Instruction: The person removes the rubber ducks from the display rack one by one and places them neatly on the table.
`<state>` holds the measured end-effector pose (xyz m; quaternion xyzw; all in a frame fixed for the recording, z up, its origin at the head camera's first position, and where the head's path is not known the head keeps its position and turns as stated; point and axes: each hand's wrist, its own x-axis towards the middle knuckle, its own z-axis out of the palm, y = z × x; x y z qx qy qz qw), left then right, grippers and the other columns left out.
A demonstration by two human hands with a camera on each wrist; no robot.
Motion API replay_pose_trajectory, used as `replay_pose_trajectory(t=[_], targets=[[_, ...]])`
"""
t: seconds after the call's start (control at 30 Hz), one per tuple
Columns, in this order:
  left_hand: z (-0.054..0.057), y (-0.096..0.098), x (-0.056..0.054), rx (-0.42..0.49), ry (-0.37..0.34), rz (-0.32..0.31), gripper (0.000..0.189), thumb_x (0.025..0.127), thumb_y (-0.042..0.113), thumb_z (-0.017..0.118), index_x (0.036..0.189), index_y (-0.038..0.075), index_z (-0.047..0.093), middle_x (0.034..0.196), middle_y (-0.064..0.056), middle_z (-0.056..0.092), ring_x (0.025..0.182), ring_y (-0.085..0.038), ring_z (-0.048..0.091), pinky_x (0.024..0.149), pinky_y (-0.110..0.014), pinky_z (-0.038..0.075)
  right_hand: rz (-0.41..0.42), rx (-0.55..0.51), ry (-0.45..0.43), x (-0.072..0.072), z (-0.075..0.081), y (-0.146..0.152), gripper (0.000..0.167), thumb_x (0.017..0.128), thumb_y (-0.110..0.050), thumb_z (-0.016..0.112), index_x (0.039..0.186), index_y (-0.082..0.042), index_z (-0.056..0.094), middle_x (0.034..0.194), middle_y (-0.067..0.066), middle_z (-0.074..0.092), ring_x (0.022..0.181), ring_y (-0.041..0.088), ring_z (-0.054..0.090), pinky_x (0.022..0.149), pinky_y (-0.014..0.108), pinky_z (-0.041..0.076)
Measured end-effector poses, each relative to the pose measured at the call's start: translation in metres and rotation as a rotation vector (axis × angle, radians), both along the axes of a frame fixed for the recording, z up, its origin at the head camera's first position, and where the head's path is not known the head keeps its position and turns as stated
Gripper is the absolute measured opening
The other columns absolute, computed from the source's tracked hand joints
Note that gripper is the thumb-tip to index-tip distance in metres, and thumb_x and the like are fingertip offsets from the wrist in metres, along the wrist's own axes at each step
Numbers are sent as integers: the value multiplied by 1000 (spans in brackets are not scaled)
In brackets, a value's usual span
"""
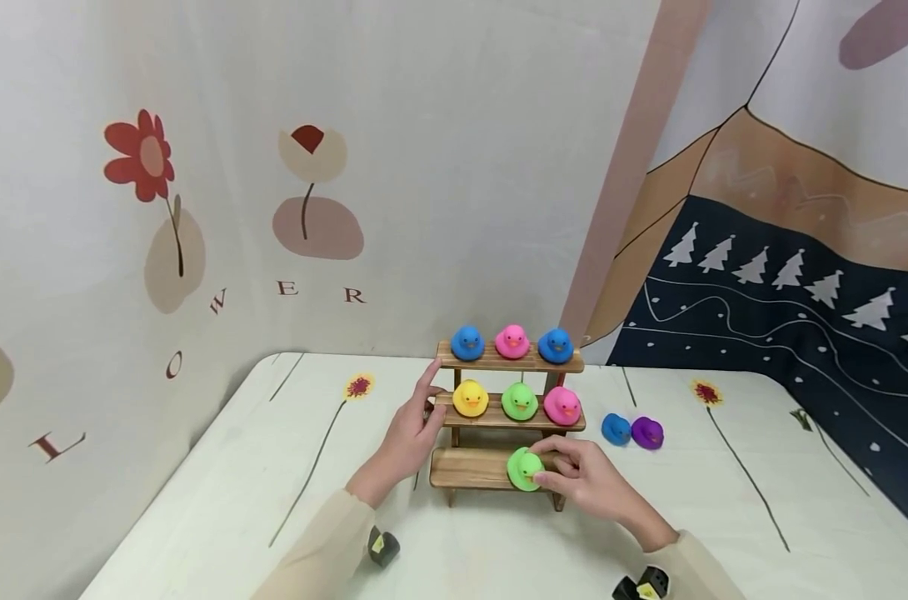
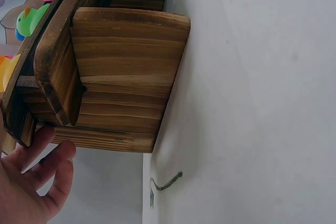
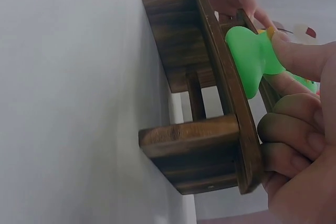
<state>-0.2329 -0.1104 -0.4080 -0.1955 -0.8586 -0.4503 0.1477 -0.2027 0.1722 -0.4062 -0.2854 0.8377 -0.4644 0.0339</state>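
Note:
A three-tier wooden display stand (image 1: 469, 468) stands on the table with toy ducks on its steps. My right hand (image 1: 585, 477) pinches a light green duck (image 1: 525, 470) between thumb and fingers, right at the bottom step. In the right wrist view that green duck (image 3: 247, 59) is tilted against the step's edge. My left hand (image 1: 409, 429) holds the stand's left side, thumb at the middle step and index finger reaching up to the top one. A yellow duck (image 1: 471, 399), a green duck (image 1: 520, 402) and a pink duck (image 1: 562, 406) sit on the middle step.
On the top step are a blue duck (image 1: 467, 343), a pink duck (image 1: 512, 342) and another blue duck (image 1: 556, 346). To the stand's right, a blue duck (image 1: 616, 429) and a purple duck (image 1: 647, 433) lie on the flower-printed tablecloth (image 1: 222, 500). Printed curtains hang behind.

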Motion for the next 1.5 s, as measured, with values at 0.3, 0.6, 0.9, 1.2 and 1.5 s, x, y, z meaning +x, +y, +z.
replay_pose_trajectory(t=[0.3,0.6,0.9,1.2,1.5], targets=[[1,1,0,-6,-4,6,66,99,12,46,155,25,14,116,-13,58,84,-16,50,73,-32,45,-14,6,-5,1,1,10,25,88,-16,68,110,-5,66,59,-9,31,53,0,31,52,21,32],[0,0,0,-12,0,10,65,100,13,46,155,25,14,116,-13,58,88,-17,52,75,-34,46,-65,35,-18,3,2,19,27,88,-18,68,112,-6,66,59,-8,33,52,1,32,50,21,31],[-1,0,0,-9,0,9,66,100,13,46,155,25,13,117,-14,58,88,-17,52,75,-34,45,-82,35,-12,4,2,29,27,88,-17,68,112,-5,65,56,-9,29,50,0,29,49,23,31],[-2,2,-2,-10,5,-2,65,100,13,46,155,25,14,117,-14,58,84,-16,50,72,-32,44,-97,20,9,5,2,41,26,88,-14,68,112,-4,65,57,-9,27,50,0,27,46,23,29],[-2,1,-2,9,-4,1,65,99,12,46,155,25,14,121,-16,58,85,-21,51,71,-31,44,-126,-2,-3,7,5,50,25,88,-12,68,111,-3,65,58,-10,27,49,0,27,46,24,30]])
